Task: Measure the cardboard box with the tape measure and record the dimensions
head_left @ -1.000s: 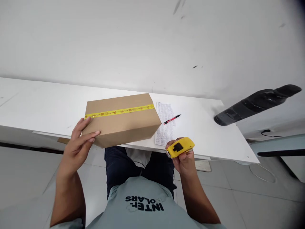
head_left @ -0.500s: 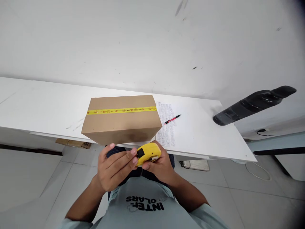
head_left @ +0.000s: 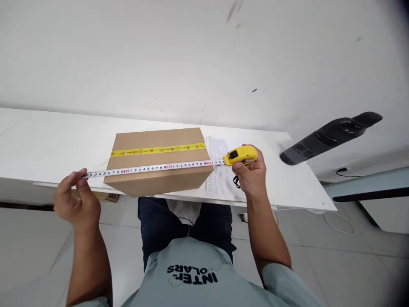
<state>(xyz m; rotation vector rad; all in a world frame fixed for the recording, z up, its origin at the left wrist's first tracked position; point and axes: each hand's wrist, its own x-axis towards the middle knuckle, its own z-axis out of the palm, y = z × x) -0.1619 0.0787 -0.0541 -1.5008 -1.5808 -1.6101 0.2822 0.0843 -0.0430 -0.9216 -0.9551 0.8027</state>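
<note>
A yellow tape measure (head_left: 244,154) is in my right hand (head_left: 254,172), fingers wrapped round its case. Its white numbered blade (head_left: 153,168) runs out to the left, across the top of a cardboard box (head_left: 156,138) near the front edge. My left hand (head_left: 78,196) pinches the blade's end, out beyond the box's left side. The blade passes the box's right corner at about the red 30 mark. Yellow printed packing tape (head_left: 159,150) seals the box, which sits on the white table (head_left: 57,145).
A handwritten sheet (head_left: 217,181) lies right of the box, partly under my right hand. A black bottle-like object (head_left: 329,138) stands at the table's right end, by the wall. Under the table is another cardboard piece (head_left: 110,196). A black strap loop (head_left: 236,182) hangs beside my right hand.
My hands have moved apart, left hand leftward and right hand up and rightward. The tape blade is now pulled out over the box. The red pen is no longer visible.
</note>
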